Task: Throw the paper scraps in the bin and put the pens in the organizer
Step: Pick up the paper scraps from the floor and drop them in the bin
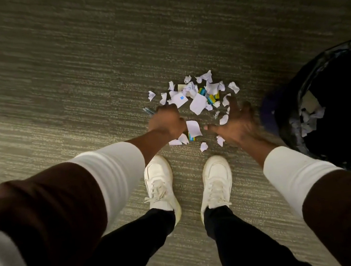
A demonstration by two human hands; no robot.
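Holding crumpled paper scraps (307,117), black-lined bin (313,78)

Floor: carpet (70,85), grey-green, with a fine ribbed weave running across the view; a paler band crosses the lower left. Footwear: two white lace-up shoes (159,182), side by side and slightly apart, toes pointing up the view, laces tied loosely. Legs: black trousers (244,237) reach down to the shoe tops. Arms: brown sleeves (51,212) over white cuffs (115,167), one on each side of the view.
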